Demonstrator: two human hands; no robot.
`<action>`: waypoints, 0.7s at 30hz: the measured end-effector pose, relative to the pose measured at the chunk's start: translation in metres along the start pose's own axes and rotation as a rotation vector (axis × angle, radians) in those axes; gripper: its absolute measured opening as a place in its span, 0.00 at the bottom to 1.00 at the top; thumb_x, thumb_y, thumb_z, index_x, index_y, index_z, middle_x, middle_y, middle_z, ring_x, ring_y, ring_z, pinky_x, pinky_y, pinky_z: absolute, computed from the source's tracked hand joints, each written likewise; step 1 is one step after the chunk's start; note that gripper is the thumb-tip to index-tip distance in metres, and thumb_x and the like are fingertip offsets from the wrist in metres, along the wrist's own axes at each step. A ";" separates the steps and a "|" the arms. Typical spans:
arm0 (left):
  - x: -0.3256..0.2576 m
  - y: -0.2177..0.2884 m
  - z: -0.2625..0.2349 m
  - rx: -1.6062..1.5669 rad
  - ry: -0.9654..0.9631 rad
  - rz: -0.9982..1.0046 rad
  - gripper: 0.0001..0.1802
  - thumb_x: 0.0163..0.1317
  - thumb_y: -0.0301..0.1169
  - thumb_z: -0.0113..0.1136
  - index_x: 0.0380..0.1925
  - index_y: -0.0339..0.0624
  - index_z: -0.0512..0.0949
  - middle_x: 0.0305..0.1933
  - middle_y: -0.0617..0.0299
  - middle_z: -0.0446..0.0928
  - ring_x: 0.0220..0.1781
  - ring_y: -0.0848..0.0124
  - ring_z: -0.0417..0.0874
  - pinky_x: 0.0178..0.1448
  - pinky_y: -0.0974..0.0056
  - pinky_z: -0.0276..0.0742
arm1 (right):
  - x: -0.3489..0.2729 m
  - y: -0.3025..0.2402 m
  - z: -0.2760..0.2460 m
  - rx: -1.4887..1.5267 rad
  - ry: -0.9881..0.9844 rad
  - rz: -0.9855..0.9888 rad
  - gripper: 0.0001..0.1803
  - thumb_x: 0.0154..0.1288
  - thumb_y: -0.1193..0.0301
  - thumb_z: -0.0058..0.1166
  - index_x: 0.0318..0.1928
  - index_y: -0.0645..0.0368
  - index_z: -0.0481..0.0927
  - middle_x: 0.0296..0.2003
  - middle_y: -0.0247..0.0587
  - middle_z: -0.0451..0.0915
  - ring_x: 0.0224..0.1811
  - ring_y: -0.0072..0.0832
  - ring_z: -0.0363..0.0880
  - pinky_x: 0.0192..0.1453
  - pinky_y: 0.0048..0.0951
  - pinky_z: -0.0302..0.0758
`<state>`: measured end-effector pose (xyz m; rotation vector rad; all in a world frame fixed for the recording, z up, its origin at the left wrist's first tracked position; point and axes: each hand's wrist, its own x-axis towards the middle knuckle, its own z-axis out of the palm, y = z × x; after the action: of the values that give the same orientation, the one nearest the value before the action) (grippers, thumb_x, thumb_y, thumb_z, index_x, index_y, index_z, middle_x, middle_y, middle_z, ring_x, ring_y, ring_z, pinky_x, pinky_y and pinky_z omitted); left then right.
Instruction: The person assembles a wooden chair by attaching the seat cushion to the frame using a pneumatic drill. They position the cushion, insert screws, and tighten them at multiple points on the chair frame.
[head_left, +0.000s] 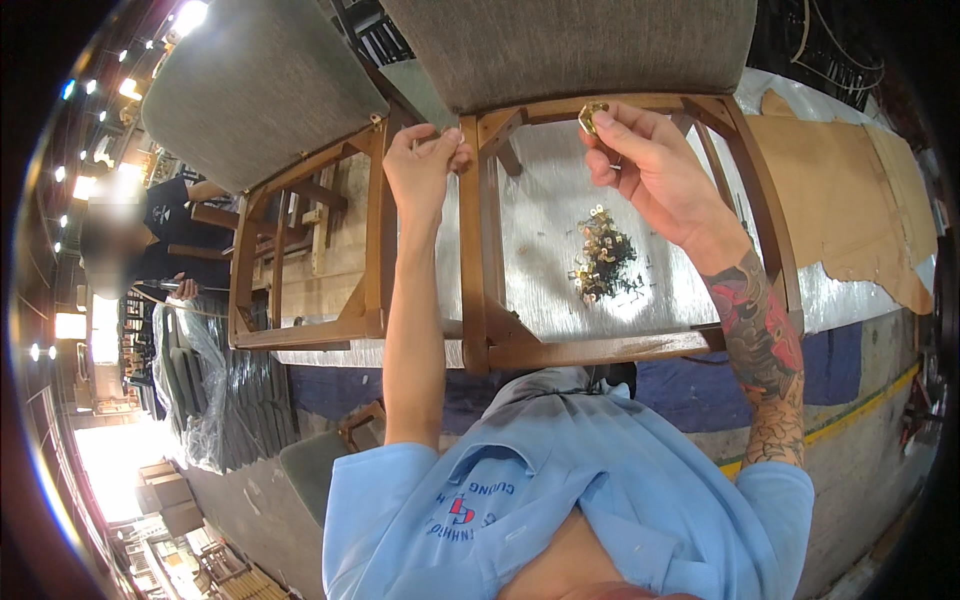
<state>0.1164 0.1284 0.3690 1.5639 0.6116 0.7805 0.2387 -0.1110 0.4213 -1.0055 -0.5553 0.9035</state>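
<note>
Can't tell what, if anything, the left hand [420, 178] is pinching, too tiny. Co-worker's head [113, 235] is blurred; top edge chops the middle grey cushion [580, 48].

Bright scene overall. Small lamps [190, 15] glare far up-left of left hand [418, 180]; blown-out white opening [115, 455] well down-left of it. Hard glare on silvery sheet [550, 180] below right hand [655, 170]; glints on brass-coloured metal piece [592, 118] in right fingers. Dim corner up-right beyond right hand. Black fisheye rim, blue-purple fringe far left of hands; straight edges bow. Hands fairly sharp; detail at left fingertips too small to tell. Blurred patch over co-worker's head [115, 230], left of left hand.
</note>
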 end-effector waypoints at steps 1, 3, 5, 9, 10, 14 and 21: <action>0.008 -0.003 -0.001 0.069 -0.002 0.003 0.26 0.63 0.29 0.66 0.54 0.17 0.73 0.37 0.50 0.85 0.31 0.72 0.83 0.39 0.69 0.80 | 0.000 0.000 0.001 -0.008 0.001 -0.007 0.10 0.75 0.64 0.52 0.39 0.57 0.77 0.33 0.27 0.75 0.30 0.15 0.70 0.36 0.20 0.69; 0.021 -0.005 0.003 0.312 0.011 0.055 0.19 0.60 0.30 0.68 0.46 0.24 0.80 0.33 0.54 0.85 0.29 0.73 0.82 0.37 0.69 0.78 | 0.000 0.000 -0.001 -0.038 -0.009 -0.010 0.10 0.74 0.64 0.52 0.39 0.57 0.78 0.32 0.27 0.75 0.31 0.15 0.71 0.36 0.19 0.69; 0.035 -0.010 0.004 0.475 0.016 0.116 0.15 0.58 0.30 0.69 0.41 0.30 0.85 0.31 0.57 0.85 0.28 0.75 0.81 0.35 0.69 0.76 | 0.002 -0.001 -0.002 -0.080 -0.012 -0.023 0.10 0.74 0.63 0.53 0.39 0.56 0.78 0.32 0.27 0.76 0.31 0.15 0.71 0.36 0.19 0.69; 0.060 -0.025 0.000 0.640 -0.035 0.247 0.14 0.55 0.31 0.70 0.40 0.36 0.87 0.29 0.58 0.85 0.28 0.75 0.81 0.36 0.68 0.76 | 0.003 -0.005 -0.006 -0.173 0.034 -0.072 0.11 0.73 0.61 0.54 0.40 0.55 0.78 0.33 0.27 0.77 0.34 0.14 0.73 0.38 0.19 0.69; 0.062 -0.025 -0.001 0.635 -0.031 0.247 0.14 0.55 0.31 0.70 0.40 0.36 0.87 0.29 0.57 0.85 0.28 0.75 0.81 0.36 0.68 0.76 | 0.002 -0.008 -0.004 -0.183 0.052 -0.083 0.10 0.73 0.61 0.54 0.40 0.54 0.79 0.33 0.26 0.77 0.34 0.14 0.73 0.38 0.19 0.69; 0.064 -0.015 0.009 0.638 -0.023 0.169 0.13 0.51 0.31 0.75 0.32 0.33 0.86 0.28 0.57 0.85 0.29 0.74 0.83 0.36 0.66 0.78 | 0.003 -0.004 -0.011 -0.210 0.096 -0.144 0.10 0.73 0.61 0.54 0.42 0.53 0.80 0.35 0.25 0.78 0.37 0.14 0.74 0.40 0.19 0.69; 0.105 -0.036 -0.012 0.852 -0.044 0.185 0.36 0.33 0.51 0.86 0.20 0.41 0.67 0.20 0.63 0.72 0.23 0.73 0.71 0.30 0.65 0.74 | 0.003 0.000 -0.020 -0.193 0.053 -0.195 0.12 0.72 0.61 0.55 0.44 0.55 0.83 0.38 0.25 0.80 0.40 0.15 0.76 0.43 0.20 0.70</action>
<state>0.1757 0.2212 0.3483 2.4351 0.8342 0.6445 0.2556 -0.1178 0.4122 -1.1243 -0.6923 0.6575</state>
